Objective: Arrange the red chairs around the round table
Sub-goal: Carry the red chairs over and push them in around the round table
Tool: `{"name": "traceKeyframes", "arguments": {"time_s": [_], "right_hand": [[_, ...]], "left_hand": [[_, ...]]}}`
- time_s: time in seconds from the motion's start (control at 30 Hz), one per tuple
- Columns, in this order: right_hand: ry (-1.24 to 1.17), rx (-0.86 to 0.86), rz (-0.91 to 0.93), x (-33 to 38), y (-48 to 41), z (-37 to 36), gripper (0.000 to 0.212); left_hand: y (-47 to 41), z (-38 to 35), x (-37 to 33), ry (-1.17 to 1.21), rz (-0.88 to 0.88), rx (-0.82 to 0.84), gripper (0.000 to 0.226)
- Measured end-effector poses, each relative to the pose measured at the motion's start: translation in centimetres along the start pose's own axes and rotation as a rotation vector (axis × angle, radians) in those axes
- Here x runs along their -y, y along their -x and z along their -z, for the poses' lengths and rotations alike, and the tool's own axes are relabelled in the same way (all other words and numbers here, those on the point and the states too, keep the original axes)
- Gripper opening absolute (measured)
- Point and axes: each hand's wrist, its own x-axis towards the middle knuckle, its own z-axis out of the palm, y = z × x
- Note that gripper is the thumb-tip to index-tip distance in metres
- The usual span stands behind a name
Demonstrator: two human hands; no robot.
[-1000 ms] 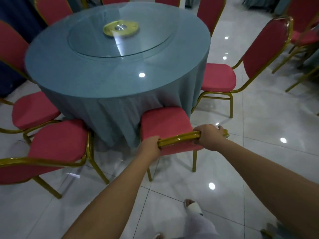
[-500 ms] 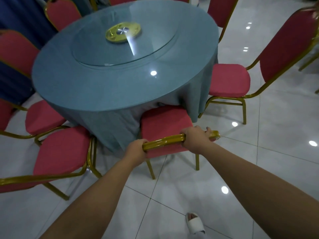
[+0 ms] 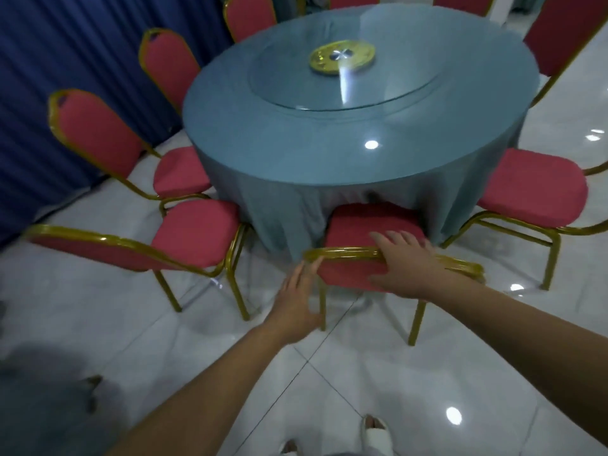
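I'm looking down at the near chair (image 3: 371, 225) at lower centre of the frame. Its red seat is pushed in under the hanging blue-grey cloth (image 3: 286, 205) of the round desk (image 3: 296, 149), and its gold top rail (image 3: 342, 253) faces me.

My right hand (image 3: 408, 264) lies across that rail right of its middle. The fingers (image 3: 391, 236) are straight and spread apart, reaching over onto the seat side, with the thumb stretched out low against the red back pad. They rest there and are not wrapped round the rail.

My left hand (image 3: 296, 301) is lower, just left of the chair back. Its fingers are straight and close together, and their tips point up at the rail's left corner. Motion blur keeps me from telling whether they touch it.

A second chair (image 3: 197, 232) stands just beside the near one at lower left, its seat edge against the cloth. A third chair (image 3: 181, 172) sits above it, also close in. A fourth chair (image 3: 169, 64) stands at upper left. On the right, a fifth chair (image 3: 533, 189) has its seat near the cloth.

A glass turntable (image 3: 378, 90) with a gold hub (image 3: 342, 57) lies on the desk. A dark blue curtain (image 3: 65, 77) fills the upper left. The floor (image 3: 362, 373) is glossy pale tile, and a foot in a white sandal (image 3: 375, 436) shows at the bottom edge.
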Motion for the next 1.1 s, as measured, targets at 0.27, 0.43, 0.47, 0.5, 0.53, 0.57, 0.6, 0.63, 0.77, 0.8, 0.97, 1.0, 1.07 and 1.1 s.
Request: {"name": "traceKeyframes", "arguments": {"time_s": [0.27,0.43,0.47,0.5,0.53,0.57,0.6,0.63,0.77,0.8,0.97,1.0,1.07,1.1], "right_hand": [[-0.041,0.055,0.451,20.7,-1.3,-4.1,0.083],[0.001,0.069,0.578,34.4,-3.0,-6.9,0.087],[0.010,0.078,0.581,36.5,-3.4,-7.1,0.088],[0.005,0.087,0.571,38.4,-3.9,-7.3,0.089],[-0.005,0.099,0.553,40.6,-4.5,-7.5,0.090],[-0.018,0.110,0.530,42.6,-5.1,-7.7,0.092],[-0.042,0.118,0.505,44.5,-5.7,-7.8,0.094],[-0.080,0.118,0.484,46.2,-6.1,-8.0,0.096],[-0.209,0.083,0.398,51.9,-8.2,-8.3,0.102],[-0.220,0.080,0.385,53.0,-9.0,-8.3,0.104],[-0.216,0.068,0.336,57.7,-16.3,-7.4,0.115],[-0.227,0.069,0.339,58.6,-18.2,-7.4,0.116],[-0.222,0.086,0.366,60.9,-22.1,-7.3,0.118],[-0.205,0.103,0.376,62.2,-23.9,-7.3,0.117]], "left_hand": [[13.8,7.9,18.3,0.049,0.469,-0.247,0.110],[19.5,16.0,27.5,0.102,0.535,-0.470,0.107],[20.3,17.1,28.9,0.100,0.535,-0.484,0.107],[21.0,18.1,30.1,0.106,0.531,-0.497,0.106],[21.8,19.2,31.6,0.121,0.528,-0.514,0.105],[22.6,20.3,32.9,0.134,0.530,-0.523,0.105],[23.2,21.2,34.1,0.141,0.534,-0.524,0.104],[23.7,22.2,35.3,0.145,0.534,-0.522,0.104],[23.8,26.1,39.6,0.134,0.524,-0.504,0.105],[23.4,27.0,40.6,0.140,0.519,-0.506,0.106],[19.0,32.1,45.7,0.142,0.488,-0.481,0.108],[17.8,33.1,46.8,0.129,0.482,-0.470,0.109],[15.4,35.4,48.9,0.077,0.480,-0.448,0.110],[14.2,36.7,49.9,0.063,0.494,-0.435,0.111]]}}
